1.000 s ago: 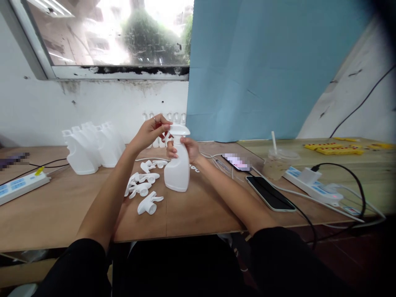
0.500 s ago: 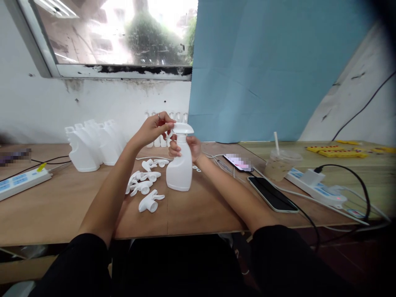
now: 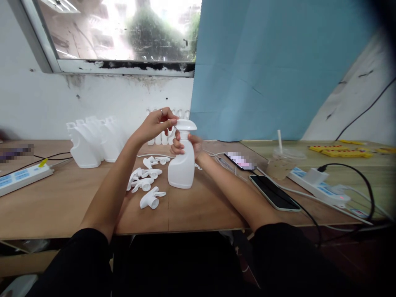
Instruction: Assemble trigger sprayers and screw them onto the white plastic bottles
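Several loose white trigger heads (image 3: 145, 185) lie on the table (image 3: 62, 202) just left of the spray bottle (image 3: 182, 165), between it and the person's left forearm. Further left of the bottle, a cluster of empty white bottles (image 3: 93, 142) stands against the wall, and a row of small white parts sits directly behind it. Right of the bottle lie a dark phone (image 3: 274, 192), a lidded cup with straw (image 3: 283, 161) and a power strip (image 3: 318, 185) with cables. Nothing stands between the camera and the bottle except the person's own arms.

The spray bottle stands upright near the table's middle, long axis vertical, base on the wood. Its trigger cap (image 3: 185, 125) sits on top, with its flat head running left to right. Bottle and cap are plain white plastic, unlabelled, with a narrow neck above a broad body.

The left hand (image 3: 154, 126) is closed in a pinch on the cap's left end. The right hand (image 3: 188, 146) is wrapped around the bottle's neck.
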The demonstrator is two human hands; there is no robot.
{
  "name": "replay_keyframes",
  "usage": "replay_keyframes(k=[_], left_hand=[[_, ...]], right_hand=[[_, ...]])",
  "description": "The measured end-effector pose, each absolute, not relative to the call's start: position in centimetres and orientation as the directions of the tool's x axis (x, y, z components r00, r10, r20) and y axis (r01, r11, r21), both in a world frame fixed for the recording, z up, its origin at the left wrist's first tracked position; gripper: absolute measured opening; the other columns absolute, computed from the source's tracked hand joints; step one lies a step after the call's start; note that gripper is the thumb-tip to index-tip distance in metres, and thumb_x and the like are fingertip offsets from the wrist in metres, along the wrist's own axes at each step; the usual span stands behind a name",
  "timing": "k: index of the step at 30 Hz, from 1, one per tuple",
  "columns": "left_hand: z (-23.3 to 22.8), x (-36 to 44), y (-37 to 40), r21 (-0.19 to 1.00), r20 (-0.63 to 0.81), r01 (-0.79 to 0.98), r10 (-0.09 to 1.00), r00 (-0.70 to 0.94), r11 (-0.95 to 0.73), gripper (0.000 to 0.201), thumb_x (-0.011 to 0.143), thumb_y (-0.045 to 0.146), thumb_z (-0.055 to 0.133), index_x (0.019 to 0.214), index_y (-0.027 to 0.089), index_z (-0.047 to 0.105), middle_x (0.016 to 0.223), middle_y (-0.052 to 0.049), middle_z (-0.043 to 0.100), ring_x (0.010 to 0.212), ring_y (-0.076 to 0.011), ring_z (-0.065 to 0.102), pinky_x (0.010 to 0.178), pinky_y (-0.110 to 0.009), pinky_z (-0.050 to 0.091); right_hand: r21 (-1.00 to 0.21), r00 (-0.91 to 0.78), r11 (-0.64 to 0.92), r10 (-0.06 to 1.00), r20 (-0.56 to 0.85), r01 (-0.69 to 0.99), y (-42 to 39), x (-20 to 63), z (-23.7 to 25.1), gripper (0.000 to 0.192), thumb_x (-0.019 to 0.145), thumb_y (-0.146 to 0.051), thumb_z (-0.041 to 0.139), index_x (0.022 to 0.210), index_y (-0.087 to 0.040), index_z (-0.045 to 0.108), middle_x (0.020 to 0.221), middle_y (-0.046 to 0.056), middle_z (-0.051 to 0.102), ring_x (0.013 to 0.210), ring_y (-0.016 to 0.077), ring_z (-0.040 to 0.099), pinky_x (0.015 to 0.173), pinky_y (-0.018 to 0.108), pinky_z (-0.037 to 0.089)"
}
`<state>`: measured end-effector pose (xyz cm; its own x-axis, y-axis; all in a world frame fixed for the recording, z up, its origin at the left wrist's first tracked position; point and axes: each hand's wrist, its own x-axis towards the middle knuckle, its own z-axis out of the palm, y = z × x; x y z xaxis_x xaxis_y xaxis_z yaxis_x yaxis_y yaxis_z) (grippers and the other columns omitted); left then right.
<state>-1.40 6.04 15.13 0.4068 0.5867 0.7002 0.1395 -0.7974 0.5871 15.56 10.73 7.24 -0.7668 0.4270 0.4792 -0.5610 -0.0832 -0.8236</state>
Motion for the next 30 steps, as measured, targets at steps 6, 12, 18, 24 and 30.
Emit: replay_keyframes(k=[6, 12, 18, 24, 30], left_hand=[[14.9, -1.4, 6.3, 0.593, 0.706, 0.134, 0.592, 0.390, -0.794, 0.027, 0.083, 0.040, 0.070, 0.082, 0.015, 0.059, 0.077, -0.004, 0.060, 0.063, -0.0100, 0.058, 0.053, -0.023, 0.051], [15.1, -1.9, 5.6, 0.569, 0.699, 0.228, 0.611, 0.373, -0.790, 0.029, 0.084, 0.041, 0.068, 0.078, 0.015, 0.057, 0.085, -0.005, 0.064, 0.058, -0.0075, 0.055, 0.053, -0.023, 0.050], [15.2, -0.9, 4.8, 0.556, 0.702, 0.252, 0.610, 0.367, -0.792, 0.027, 0.085, 0.039, 0.066, 0.078, 0.015, 0.056, 0.091, -0.007, 0.065, 0.060, -0.0071, 0.055, 0.052, -0.021, 0.048], [15.0, -0.5, 4.8, 0.574, 0.709, 0.216, 0.612, 0.352, -0.790, 0.027, 0.084, 0.038, 0.067, 0.077, 0.015, 0.055, 0.085, -0.005, 0.064, 0.057, -0.0071, 0.054, 0.051, -0.021, 0.048], [14.4, -0.3, 5.3, 0.607, 0.717, 0.163, 0.625, 0.308, -0.778, 0.025, 0.084, 0.039, 0.067, 0.084, 0.016, 0.060, 0.075, -0.003, 0.059, 0.058, -0.0086, 0.055, 0.051, -0.021, 0.047]], right_hand=[[-0.830, -0.764, -0.048, 0.422, 0.487, -0.556, 11.0, 15.5, 7.3, 0.039, 0.068, -0.052, 0.065, 0.079, -0.020, 0.047, 0.052, -0.007, 0.042, 0.041, 0.0096, 0.036, 0.050, 0.028, 0.036], [-0.930, -0.822, 0.031, 0.458, 0.339, -0.367, 10.5, 18.3, 9.4, 0.033, 0.072, -0.040, 0.068, 0.089, -0.017, 0.051, 0.072, 0.003, 0.060, 0.067, 0.0181, 0.059, 0.068, 0.036, 0.050], [-0.834, -0.582, 0.174, 0.643, 0.498, -0.523, 6.7, 18.2, 8.8, 0.035, 0.078, -0.040, 0.070, 0.100, -0.016, 0.055, 0.081, 0.004, 0.062, 0.071, 0.0175, 0.062, 0.064, 0.032, 0.052], [-0.793, -0.437, 0.298, 0.705, 0.558, -0.532, 6.2, 16.8, 7.7, 0.046, 0.071, -0.051, 0.075, 0.092, -0.016, 0.055, 0.074, 0.002, 0.059, 0.059, 0.0139, 0.059, 0.053, 0.027, 0.049], [-0.802, -0.459, 0.282, 0.700, 0.547, -0.527, 6.0, 16.9, 8.4, 0.044, 0.071, -0.050, 0.077, 0.089, -0.017, 0.053, 0.072, 0.001, 0.059, 0.058, 0.0129, 0.059, 0.052, 0.026, 0.049]])
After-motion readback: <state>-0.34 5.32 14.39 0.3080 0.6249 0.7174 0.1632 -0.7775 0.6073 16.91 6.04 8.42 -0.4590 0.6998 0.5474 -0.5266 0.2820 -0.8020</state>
